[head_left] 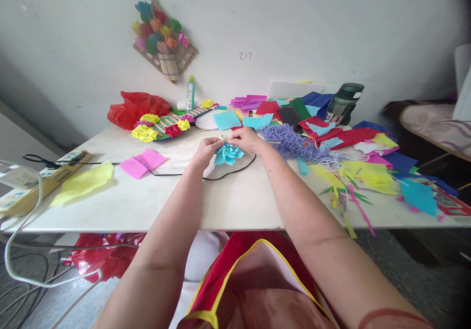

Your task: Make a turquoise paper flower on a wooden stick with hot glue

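Observation:
At the middle of the white table, a light-blue crumpled paper flower (228,154) is between my two hands. My left hand (208,150) pinches its left edge with closed fingers. On the other side, my right hand (246,140) is closed too, its fingertips at the flower's upper right. Part of the flower is hidden behind my fingers. Just beyond lie light-blue paper squares (226,120). A heap of purple yarn (289,141) sits close to my right wrist.
Left lie a pink paper sheet (142,164), a yellow sheet (86,182) and a power strip (40,184). A black cable (176,174) crosses the table. Farther back are a flower-decorated board (162,129) and a glue tube (190,93). Colored paper and a dark bottle (345,104) stand right.

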Tool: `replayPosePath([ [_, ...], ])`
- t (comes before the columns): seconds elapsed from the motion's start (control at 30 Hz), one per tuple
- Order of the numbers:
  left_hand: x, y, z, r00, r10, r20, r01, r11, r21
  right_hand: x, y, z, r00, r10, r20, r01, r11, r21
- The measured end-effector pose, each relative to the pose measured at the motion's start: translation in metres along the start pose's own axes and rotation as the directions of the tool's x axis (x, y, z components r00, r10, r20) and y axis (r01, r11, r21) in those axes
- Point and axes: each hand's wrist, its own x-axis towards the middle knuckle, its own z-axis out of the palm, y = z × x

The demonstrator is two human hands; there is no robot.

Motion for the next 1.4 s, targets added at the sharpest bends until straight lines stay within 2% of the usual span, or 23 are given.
replayPosePath([
  [0.33, 0.000, 0.000, 0.000, 1.000, -0.011, 0.004, 0.010, 1.000, 0.022, -0.003, -0.008, 0.000, 0.999, 0.017, -0.046, -0.019, 0.998, -0.054],
  [0.5, 0.000, 0.000, -0.001, 0.999, 0.033, -0.004, -0.032, 0.997, 0.076, -0.003, -0.005, -0.002, 0.999, 0.036, 0.006, -0.036, 0.998, -0.053],
  [0.77, 0.000, 0.001, -0.002, 1.000, 0.013, 0.009, -0.014, 0.997, 0.070, -0.005, -0.005, -0.009, 0.993, 0.021, 0.117, -0.007, 0.993, -0.117],
  [1.03, -0.002, 0.005, -0.001, 1.000, -0.020, 0.018, 0.018, 0.998, 0.065, -0.004, -0.009, -0.009, 0.993, 0.050, 0.105, -0.030, 0.983, -0.179],
  [1.4, 0.001, -0.001, -0.004, 0.998, -0.061, 0.023, 0.060, 0.998, 0.021, -0.004, -0.012, -0.010, 0.999, 0.016, 0.042, -0.009, 0.983, -0.181],
])
